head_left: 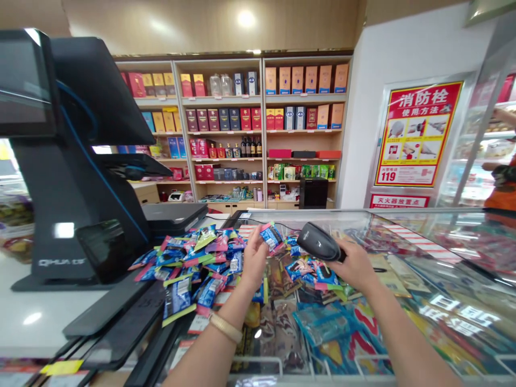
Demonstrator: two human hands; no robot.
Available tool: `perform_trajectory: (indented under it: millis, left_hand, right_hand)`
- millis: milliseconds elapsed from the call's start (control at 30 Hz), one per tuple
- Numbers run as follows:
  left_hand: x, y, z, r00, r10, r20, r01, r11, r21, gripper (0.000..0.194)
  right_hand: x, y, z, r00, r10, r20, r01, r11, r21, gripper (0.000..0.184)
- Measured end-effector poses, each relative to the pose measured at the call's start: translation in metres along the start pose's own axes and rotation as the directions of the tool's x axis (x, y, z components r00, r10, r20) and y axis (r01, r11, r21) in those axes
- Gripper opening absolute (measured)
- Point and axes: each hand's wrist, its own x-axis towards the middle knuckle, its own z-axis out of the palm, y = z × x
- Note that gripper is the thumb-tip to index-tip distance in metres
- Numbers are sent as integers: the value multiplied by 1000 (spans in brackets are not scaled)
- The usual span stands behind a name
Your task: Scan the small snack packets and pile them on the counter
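Observation:
My left hand (255,260) is closed on a small blue candy packet (271,237) with pink ends, held up by its edge with the printed label showing. In my right hand (355,264) is a black barcode scanner (318,241), its head turned left toward that packet. To the left of my left hand lies a large heap of similar blue, pink and green packets (209,255). A smaller group of packets (308,269) rests on the glass below the scanner, partly hidden by my right hand.
A dark checkout terminal (100,161) stands at the left on a white counter (24,317). The glass-topped freezer (435,258) holds wrapped goods. Shelves of boxes and bottles (258,131) line the back wall. Part of a person in orange (503,185) shows at the far right.

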Motion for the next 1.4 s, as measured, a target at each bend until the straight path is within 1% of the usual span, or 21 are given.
perform_trajectory:
  millis: [100, 200, 267, 367, 433, 600, 700, 867, 967, 1067, 1133, 1200, 1300, 1333, 1400]
  left_hand:
    - [1, 0, -1, 1000, 23, 8, -23, 1000, -3, 71]
    - [0, 1, -2, 997, 70, 34, -72, 994, 82, 75]
    - [-1, 2, -4, 993, 95, 70, -105, 983, 154, 74]
    - [-2, 3, -6, 987, 104, 124, -132, 960, 247, 72]
    - [-2, 5, -7, 985, 98, 145, -135, 951, 279, 71]
    - [-4, 7, -6, 983, 95, 156, -136, 951, 277, 74]
    - [-4, 7, -6, 983, 90, 163, -132, 955, 267, 76]
    - [-5, 6, -4, 985, 94, 143, -134, 946, 296, 75]
    - [-5, 6, -4, 988, 106, 111, -135, 946, 296, 73]
    - [-5, 11, -6, 989, 147, 29, -149, 947, 285, 61]
    - [-3, 16, -10, 984, 175, -42, -156, 944, 291, 52]
    - [-1, 21, -17, 974, 196, -115, -151, 936, 318, 47]
    - [2, 30, -27, 966, 172, -193, -82, 912, 402, 45]
    - [3, 33, -30, 971, 140, -195, -40, 894, 446, 43]
    - [5, 37, -36, 988, 50, -147, 41, 829, 557, 38]
  right_hand:
    - [0, -11, 0, 994, -88, 69, 87, 996, 19, 34]
    - [-1, -21, 1, 986, -122, 115, 121, 993, 9, 33]
    - [-2, -26, 1, 976, -133, 174, 134, 991, 6, 34]
    - [-3, -30, 1, 958, -136, 251, 143, 990, -10, 38]
    - [-3, -32, 1, 952, -125, 279, 140, 989, -36, 37]
    - [-2, -36, 0, 939, -102, 328, 134, 988, -77, 30]
    - [-1, -37, -1, 932, -91, 351, 129, 988, -88, 29]
    - [-2, -35, 2, 941, -95, 325, 127, 989, -79, 29]
    - [-3, -29, 4, 954, -101, 281, 127, 989, -74, 31]
    - [-4, -21, 7, 969, -92, 227, 115, 989, -91, 33]
    - [-5, -15, 8, 977, -84, 195, 107, 988, -110, 31]
    - [-6, -8, 10, 983, -82, 165, 102, 988, -117, 30]
    - [-7, 0, 14, 988, -79, 130, 97, 987, -131, 30]
    - [-8, 2, 15, 990, -77, 122, 93, 986, -135, 31]
    - [-8, 5, 17, 991, -70, 110, 85, 986, -140, 31]
